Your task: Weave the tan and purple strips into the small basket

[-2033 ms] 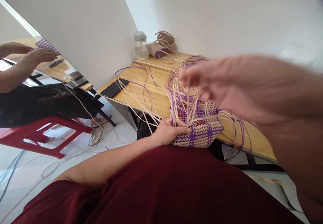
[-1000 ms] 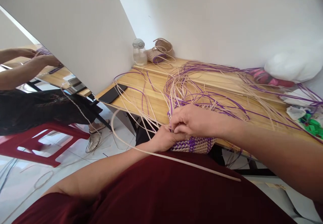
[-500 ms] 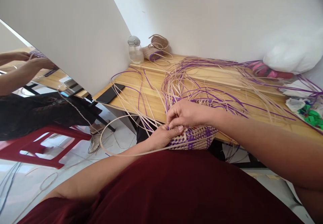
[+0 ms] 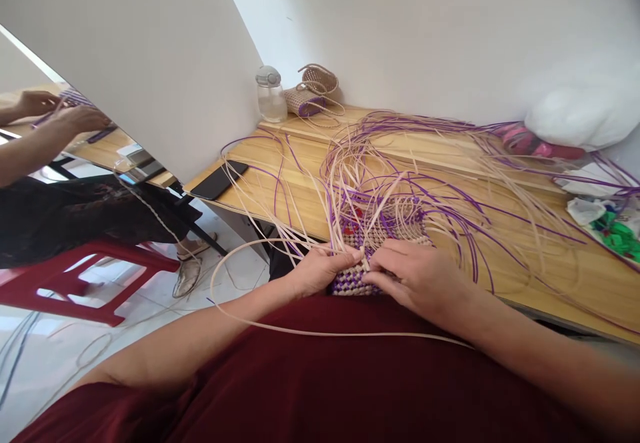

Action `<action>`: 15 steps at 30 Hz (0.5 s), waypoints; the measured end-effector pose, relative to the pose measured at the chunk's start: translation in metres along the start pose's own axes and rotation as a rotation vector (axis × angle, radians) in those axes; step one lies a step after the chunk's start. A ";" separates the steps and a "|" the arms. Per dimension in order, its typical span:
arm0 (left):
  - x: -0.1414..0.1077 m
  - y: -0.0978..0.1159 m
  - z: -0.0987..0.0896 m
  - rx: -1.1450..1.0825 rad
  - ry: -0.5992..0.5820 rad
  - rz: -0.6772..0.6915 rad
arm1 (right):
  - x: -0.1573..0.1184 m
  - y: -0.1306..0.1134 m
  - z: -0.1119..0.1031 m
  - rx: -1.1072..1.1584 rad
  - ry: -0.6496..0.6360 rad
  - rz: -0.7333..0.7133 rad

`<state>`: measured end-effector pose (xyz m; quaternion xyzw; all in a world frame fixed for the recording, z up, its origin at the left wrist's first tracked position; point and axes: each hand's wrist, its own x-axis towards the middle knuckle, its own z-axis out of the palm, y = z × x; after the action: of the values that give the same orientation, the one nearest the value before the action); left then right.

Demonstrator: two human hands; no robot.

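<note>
**Woven basket (image 4: 353,284) at near edge of tabletop (image 4: 307,151), both sides of its rim busy**

Basket sat right in front of me, btwn my dark red clothing (image 4: 310,376) & the tabletop. Its weave was small, tight, bumpy knots, mostly beige w/ purple. Nr my left, front wall showed purple rows alternating w/ beige; farther wall looked mainly beige, w/ purple bits nr its right corner. Approx. box-shaped, mouth up. A few red spots showed inside, L side; couldn't tell what they were.

Lots of loose strips (image 4: 350,171), beige & purple, flat & thin, sprang up from the weave, arched over & spread in a tangle across the tabletop, esp. to the right & back. Others fanned out left, over the phone's (image 4: 220,180) corner.

My left hand (image 4: 323,271) had the front rim pinched btwn thumb & fingers. My right hand (image 4: 417,278) was at the front wall, fingers bent, tips close tog. by a short beige bit; couldn't tell if it was gripped. One long beige strand (image 4: 320,334) looped out left past my left forearm, then back across my front.

Behind: lidded jar (image 4: 271,100) & small beige woven bag (image 4: 305,102), purple-edged.
</note>
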<state>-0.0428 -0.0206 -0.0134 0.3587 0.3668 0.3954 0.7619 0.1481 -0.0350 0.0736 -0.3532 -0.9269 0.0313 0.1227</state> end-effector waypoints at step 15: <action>-0.005 0.003 0.000 0.112 0.031 0.001 | -0.016 -0.001 0.015 0.547 0.059 0.322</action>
<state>-0.0463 -0.0235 -0.0093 0.3949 0.3999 0.3801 0.7346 0.1556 -0.0458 0.0560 -0.4502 -0.8123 0.2881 0.2334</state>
